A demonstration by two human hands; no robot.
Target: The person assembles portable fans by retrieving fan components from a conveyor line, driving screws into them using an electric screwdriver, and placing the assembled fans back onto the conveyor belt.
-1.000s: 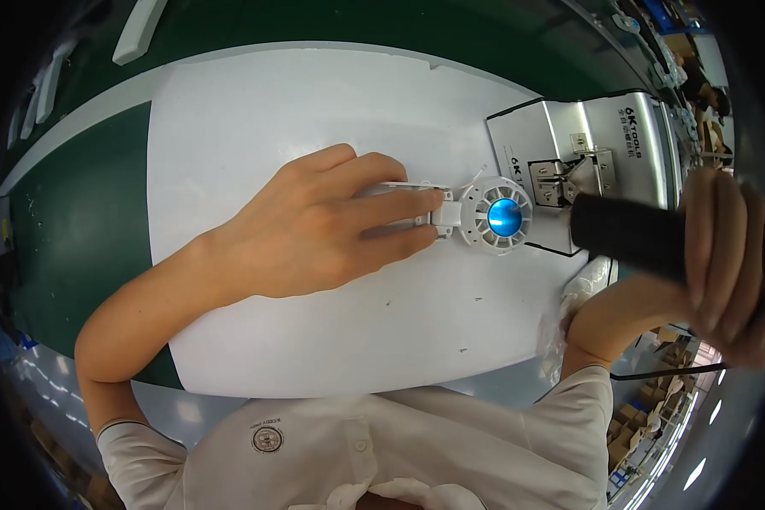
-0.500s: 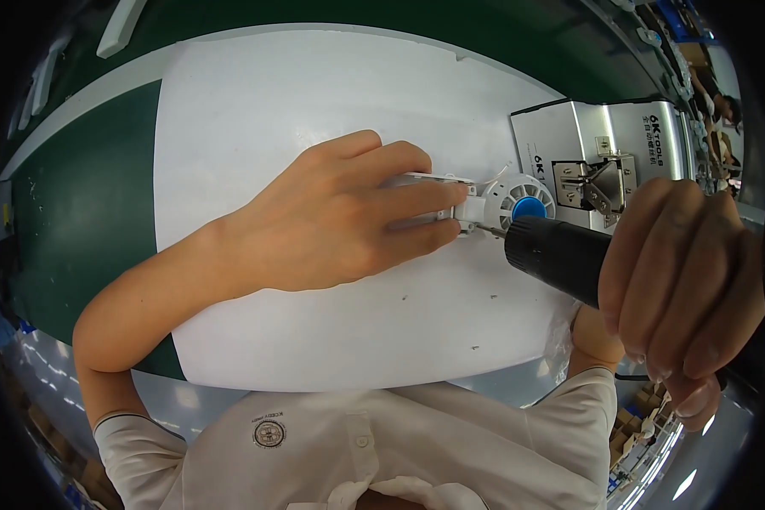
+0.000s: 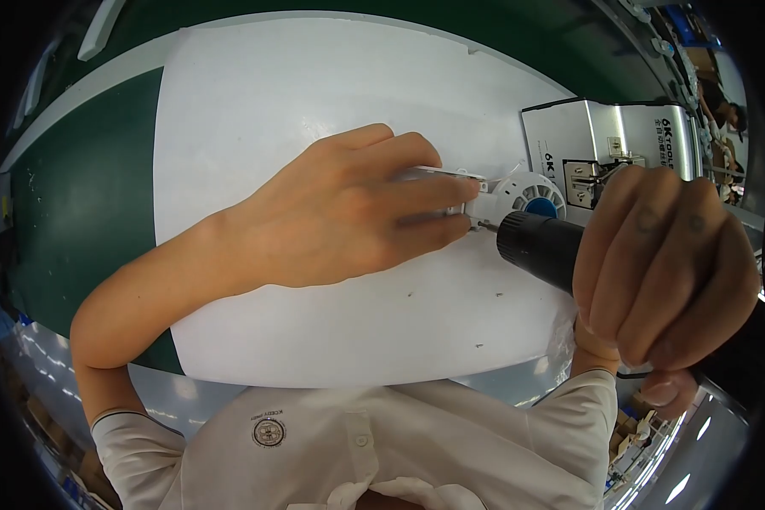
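My left hand (image 3: 348, 204) lies over a small white plastic fan assembly (image 3: 484, 204), its fingers closed around the body and hiding much of it. The round slotted end with a blue centre (image 3: 541, 206) sticks out to the right of the fingertips. My right hand (image 3: 667, 263) is wrapped round a black electric screwdriver (image 3: 540, 246), held tilted. Its thin bit meets the near edge of the white part, beside my left fingertips. Whether a screw sits under the tip is too small to tell.
A silver screw feeder machine (image 3: 561, 127) stands at the right, partly behind my right hand. The white sheet (image 3: 314, 340) covers a green mat (image 3: 85, 212) and carries a few tiny dark marks. A clear plastic bag (image 3: 561, 344) lies at the right edge. A person (image 3: 729, 115) is far right.
My right hand and the screwdriver have shifted left, and less of the bit shows between the driver's nose and the white part. My left hand keeps its hold on the fan assembly.
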